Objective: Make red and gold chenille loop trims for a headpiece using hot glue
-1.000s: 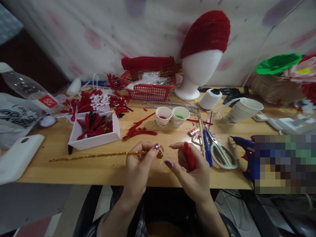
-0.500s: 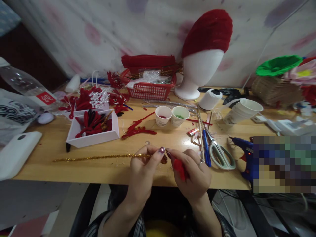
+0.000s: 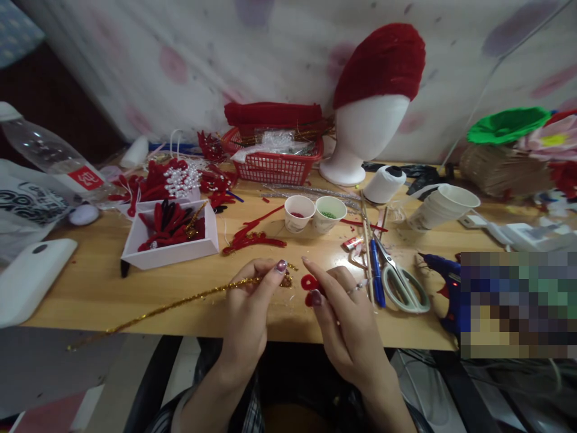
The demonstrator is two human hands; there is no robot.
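My left hand (image 3: 252, 300) is closed, pinching a gold tinsel pipe cleaner (image 3: 180, 302) between thumb and fingers. Its long tail runs left past the table's front edge, and a curled end with a short tip sticks out right of the thumb. In my right hand (image 3: 349, 319) a small red fuzzy piece bent into loops (image 3: 309, 282) is held near the thumb, with the index finger stretched toward the gold tip but apart from it. Beyond the hands lies a red fuzzy branch with gold trim (image 3: 255, 240).
Two paper cups (image 3: 299, 213) hold red and green bits. A white box (image 3: 171, 255) of red and black pieces is at left. Scissors (image 3: 406, 288), a blue pen (image 3: 377, 279) and a glue gun (image 3: 444, 270) lie at right. Behind stand a red basket (image 3: 274, 168) and a foam head (image 3: 374, 132).
My hands have moved apart. The gold pipe cleaner's tail has swung down and left over the table edge. My right fingers have opened somewhat, showing more of the red loops.
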